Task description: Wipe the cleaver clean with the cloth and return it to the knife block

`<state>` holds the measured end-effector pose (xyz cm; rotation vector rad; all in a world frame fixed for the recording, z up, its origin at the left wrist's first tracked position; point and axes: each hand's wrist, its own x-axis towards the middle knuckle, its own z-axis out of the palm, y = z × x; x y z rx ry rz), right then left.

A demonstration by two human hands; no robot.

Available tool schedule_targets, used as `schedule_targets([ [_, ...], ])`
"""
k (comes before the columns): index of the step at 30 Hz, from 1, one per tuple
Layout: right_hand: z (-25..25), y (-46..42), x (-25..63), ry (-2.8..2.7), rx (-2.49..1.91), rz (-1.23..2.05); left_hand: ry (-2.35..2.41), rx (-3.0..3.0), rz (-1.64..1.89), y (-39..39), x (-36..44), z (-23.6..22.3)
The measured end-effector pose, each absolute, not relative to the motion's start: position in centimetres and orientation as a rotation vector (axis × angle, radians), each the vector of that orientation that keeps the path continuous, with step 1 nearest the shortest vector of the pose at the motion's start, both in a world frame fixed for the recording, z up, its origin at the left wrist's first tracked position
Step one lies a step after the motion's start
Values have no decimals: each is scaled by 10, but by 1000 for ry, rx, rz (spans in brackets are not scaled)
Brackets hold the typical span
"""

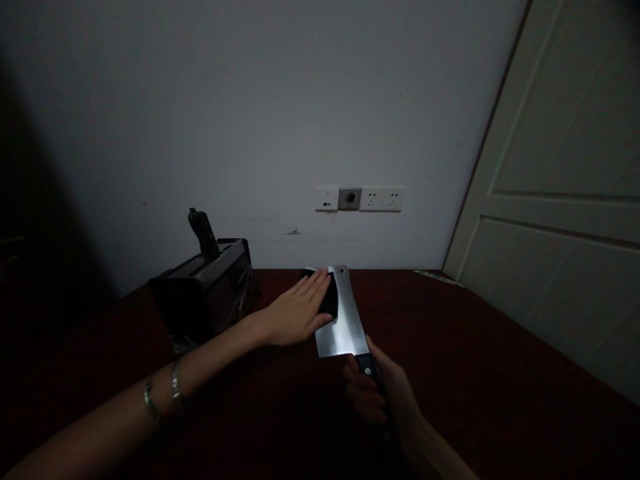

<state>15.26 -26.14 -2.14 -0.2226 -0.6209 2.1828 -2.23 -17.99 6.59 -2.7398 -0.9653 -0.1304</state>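
Gripped the dark handle of the cleaver in the right hand, with fingers closed around it. Held the blade broad side up above the desk, with the holed corner toward the wall; could not tell whether it touched the desk. Laid the left hand over a black cloth on the blade's left part, with fingers open, extended and slightly parted. Wore two bracelets on the left forearm. Had a slotted metal-and-black box on the desk to the left, with a dark handle sticking up from its top. Faced wall sockets ahead and a panelled door to the right.
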Motion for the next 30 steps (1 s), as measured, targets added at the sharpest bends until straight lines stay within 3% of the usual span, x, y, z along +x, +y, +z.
schedule_targets([
  [4, -22, -261, 154, -625, -231, 2217, -1021, -2736, -86, -168, -24, 73],
  [11, -15, -263, 154, -668, -223, 2173, -734, -2729, -141, -211, -24, 65],
  [19, -18, -273, 151, -694, -229, 2205, -938, -2628, -191, -172, -39, 84],
  [30, -17, -271, 150, -701, -257, 2213, -712, -2684, -151, -214, -23, 71],
])
